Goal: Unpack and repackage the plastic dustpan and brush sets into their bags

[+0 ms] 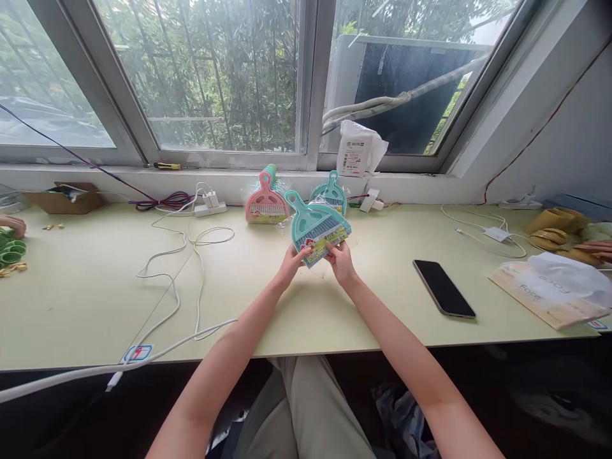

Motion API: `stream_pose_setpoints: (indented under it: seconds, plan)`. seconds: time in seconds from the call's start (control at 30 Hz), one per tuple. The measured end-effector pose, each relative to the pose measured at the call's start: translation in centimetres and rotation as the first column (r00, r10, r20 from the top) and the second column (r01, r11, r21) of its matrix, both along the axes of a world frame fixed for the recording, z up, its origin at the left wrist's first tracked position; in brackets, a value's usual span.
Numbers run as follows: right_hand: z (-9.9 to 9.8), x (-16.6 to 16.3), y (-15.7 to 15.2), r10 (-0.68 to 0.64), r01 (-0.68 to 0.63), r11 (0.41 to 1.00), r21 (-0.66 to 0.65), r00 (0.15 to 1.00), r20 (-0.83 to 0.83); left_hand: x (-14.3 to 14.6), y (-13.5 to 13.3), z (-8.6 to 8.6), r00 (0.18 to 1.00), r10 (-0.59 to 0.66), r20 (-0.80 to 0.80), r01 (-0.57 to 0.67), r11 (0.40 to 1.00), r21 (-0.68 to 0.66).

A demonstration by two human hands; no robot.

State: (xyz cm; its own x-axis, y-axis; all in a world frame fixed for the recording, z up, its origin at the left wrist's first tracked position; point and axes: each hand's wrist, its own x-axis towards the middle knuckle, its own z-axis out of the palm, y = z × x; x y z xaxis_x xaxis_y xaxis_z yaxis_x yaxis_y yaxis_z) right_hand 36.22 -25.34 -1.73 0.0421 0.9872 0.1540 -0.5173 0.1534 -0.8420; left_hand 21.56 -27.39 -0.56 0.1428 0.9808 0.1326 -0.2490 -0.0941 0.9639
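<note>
Both hands hold a teal mini dustpan and brush set (318, 224) in clear wrapping, tilted above the table. My left hand (291, 262) grips its lower left edge, and my right hand (340, 260) pinches the lower edge further right. A printed label with a cartoon figure runs along the bottom of the pack. Behind it, a pink dustpan set (266, 203) stands upright at the front of a row of teal ones. Another wrapped teal dustpan set (332, 189) stands behind the held one, partly hidden by it.
A phone (444, 288) and a tissue pack (545, 290) lie to the right. White cables (178, 290) cross the table's left part near a power strip (210, 208). An open cardboard box (69, 199) stands back left. Other people's hands show at the left edge (12, 224) and right edge (597, 250).
</note>
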Motion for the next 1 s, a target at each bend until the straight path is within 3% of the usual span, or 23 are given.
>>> stream_pose_setpoints:
  seconds: [0.57,0.73,0.83,0.93,1.0]
  plan:
    - [-0.3,0.3,0.8,0.031,-0.030,0.998,-0.058,0.999,0.030,-0.2,0.2,-0.2,0.998,-0.015,-0.062,0.016,1.000,0.019]
    - [0.6,2.1,1.4,0.097,-0.038,0.978,-0.207,0.954,0.283,-0.7,0.8,-0.3,0.999,-0.031,0.024,0.031,0.999,-0.007]
    - [0.8,3.6,1.5,-0.035,0.150,0.979,-0.139,0.794,0.607,-1.5,1.7,-0.4,0.997,0.008,0.079,-0.002,0.997,-0.074]
    - [0.3,4.5,1.6,-0.348,0.369,0.909,0.193,0.419,0.839,-2.6,2.6,-0.6,0.981,0.098,0.165,-0.072,0.985,-0.158]
    - [-0.1,4.7,1.6,-0.477,0.374,0.844,0.385,0.193,0.858,-3.3,3.0,-0.6,0.967,0.140,0.213,-0.093,0.972,-0.215]
